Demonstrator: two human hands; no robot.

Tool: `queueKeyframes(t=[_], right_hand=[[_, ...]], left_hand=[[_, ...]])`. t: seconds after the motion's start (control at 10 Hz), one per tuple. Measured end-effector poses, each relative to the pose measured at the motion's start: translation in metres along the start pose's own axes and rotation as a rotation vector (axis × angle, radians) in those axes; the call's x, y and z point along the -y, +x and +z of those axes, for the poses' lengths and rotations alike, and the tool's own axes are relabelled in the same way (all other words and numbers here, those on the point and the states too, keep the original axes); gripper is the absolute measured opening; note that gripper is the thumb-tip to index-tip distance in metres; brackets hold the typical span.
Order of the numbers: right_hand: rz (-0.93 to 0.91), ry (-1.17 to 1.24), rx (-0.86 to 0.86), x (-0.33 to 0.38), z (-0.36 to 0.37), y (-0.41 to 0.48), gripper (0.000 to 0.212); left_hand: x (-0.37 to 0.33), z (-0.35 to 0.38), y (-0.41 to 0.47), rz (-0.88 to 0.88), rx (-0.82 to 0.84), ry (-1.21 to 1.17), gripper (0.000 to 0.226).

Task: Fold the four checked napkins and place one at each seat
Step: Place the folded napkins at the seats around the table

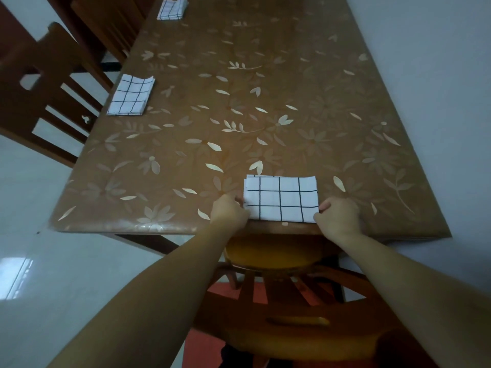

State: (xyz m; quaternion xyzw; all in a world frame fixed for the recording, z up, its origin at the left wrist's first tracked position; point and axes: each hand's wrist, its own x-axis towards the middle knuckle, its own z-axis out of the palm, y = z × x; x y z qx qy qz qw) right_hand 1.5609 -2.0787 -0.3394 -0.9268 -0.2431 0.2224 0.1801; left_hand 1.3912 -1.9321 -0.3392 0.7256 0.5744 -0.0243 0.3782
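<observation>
A folded white napkin with black checks (281,199) lies flat at the near edge of the brown floral table (239,115). My left hand (229,211) pinches its left edge with curled fingers. My right hand (337,215) pinches its right edge near the lower corner. A second folded checked napkin (131,95) lies at the table's left edge by a chair. A third folded napkin (171,7) sits at the far left edge.
A wooden chair (287,301) with an orange seat stands right below the near table edge, between me and the table. Two dark wooden chairs (50,83) stand along the left side. White tiled floor lies to the left, a pale wall runs on the right.
</observation>
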Motion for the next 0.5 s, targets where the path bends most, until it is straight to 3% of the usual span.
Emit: queueKeyframes(t=[0.2,0.5], right_hand=[[0.000,-0.007,-0.014,0.001,0.001,-0.002,0.007],[-0.046,-0.016,0.000,0.006,-0.012,-0.006,0.010]], left_hand=[[0.006,0.007,-0.002,-0.001,0.003,-0.060,0.026],[0.004,-0.006,-0.003,0.048,0.015,0.034,0.022]])
